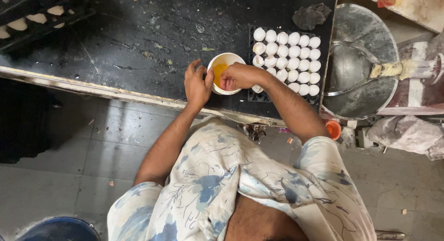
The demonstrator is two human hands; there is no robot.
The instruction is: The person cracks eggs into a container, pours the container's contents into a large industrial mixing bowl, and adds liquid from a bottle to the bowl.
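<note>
On the black worktop (129,33) beyond my work lay a crumpled dark rag (312,15) at the far edge, and scraps of shell and smears were scattered over the dusty surface. To my right stood a large steel mixing bowl (365,33) with a batter-coated beater shaft (407,69) reaching over its rim, an orange cap (333,129) just below it and a crumpled grey sack (407,134) nearby. At the far left corner sat a dark crate (32,16) holding pale rounded items, and a blue bucket (60,229) stood on the grey tiled floor (92,153) by my left side.
</note>
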